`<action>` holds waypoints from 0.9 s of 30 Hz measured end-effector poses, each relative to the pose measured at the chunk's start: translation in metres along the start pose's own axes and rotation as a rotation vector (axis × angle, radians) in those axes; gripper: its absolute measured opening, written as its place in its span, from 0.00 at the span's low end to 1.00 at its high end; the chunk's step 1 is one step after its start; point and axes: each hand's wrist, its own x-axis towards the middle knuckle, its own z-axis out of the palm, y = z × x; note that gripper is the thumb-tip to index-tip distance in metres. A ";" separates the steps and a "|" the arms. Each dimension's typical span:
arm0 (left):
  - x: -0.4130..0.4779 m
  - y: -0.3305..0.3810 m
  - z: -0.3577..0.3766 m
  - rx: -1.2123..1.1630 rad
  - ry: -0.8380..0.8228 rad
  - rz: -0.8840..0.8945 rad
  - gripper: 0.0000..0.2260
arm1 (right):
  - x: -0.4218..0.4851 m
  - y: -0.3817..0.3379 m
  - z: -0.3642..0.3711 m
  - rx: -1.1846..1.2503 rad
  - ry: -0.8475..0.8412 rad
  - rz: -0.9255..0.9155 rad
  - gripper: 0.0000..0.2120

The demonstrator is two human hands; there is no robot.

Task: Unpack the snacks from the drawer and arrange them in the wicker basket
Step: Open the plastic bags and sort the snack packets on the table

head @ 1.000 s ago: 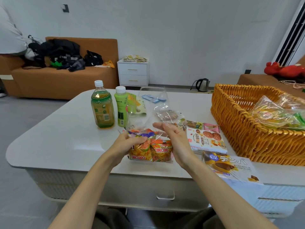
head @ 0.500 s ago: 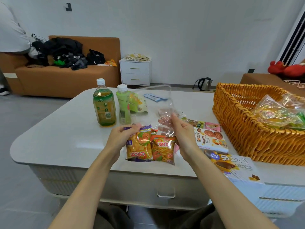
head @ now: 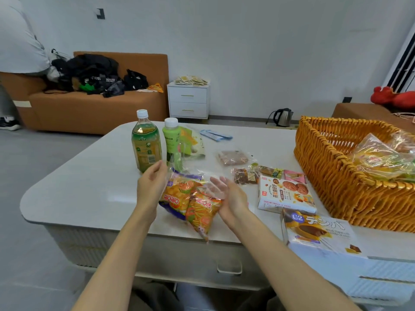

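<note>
The two orange snack packets (head: 190,203) sit inside a clear plastic bag (head: 193,173) and are positioned between both hands at the near edge of the tabletop (head: 89,187). The packets are tilted, with the lowest corner hanging past the tabletop edge. The left hand (head: 151,187) rests against the left side of the packets, fingers (head: 157,169) nearly straight and close together, pointing up. The right hand (head: 229,196) is placed on the right side, palm turned inward, fingers (head: 216,184) spread apart and straight, with the clear film lying across them. The wicker basket (head: 336,176) stands at the right of the tabletop, well apart from the packets, and already contains film-wrapped snacks (head: 381,158). A biscuit box (head: 285,194) and a cake box (head: 318,232) lie between the hands and the basket. A tea bottle (head: 146,144) and a green bottle (head: 171,140) stand upright just beyond the left hand.
</note>
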 end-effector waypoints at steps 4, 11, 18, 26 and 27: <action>0.002 -0.015 0.005 0.374 -0.077 0.140 0.26 | 0.013 0.012 -0.006 -0.437 0.061 -0.014 0.21; -0.018 -0.029 0.036 1.070 -0.312 0.212 0.48 | 0.010 -0.032 -0.018 -0.739 0.070 -0.406 0.18; -0.006 -0.024 0.020 1.193 -0.348 0.294 0.43 | 0.011 -0.059 -0.041 -0.613 -0.069 -0.147 0.13; -0.007 -0.022 0.005 1.326 -0.179 0.249 0.33 | 0.011 -0.064 -0.048 -0.717 -0.213 -0.140 0.16; -0.006 -0.022 0.003 1.339 -0.160 0.254 0.32 | 0.011 -0.060 -0.047 -0.817 -0.177 -0.206 0.15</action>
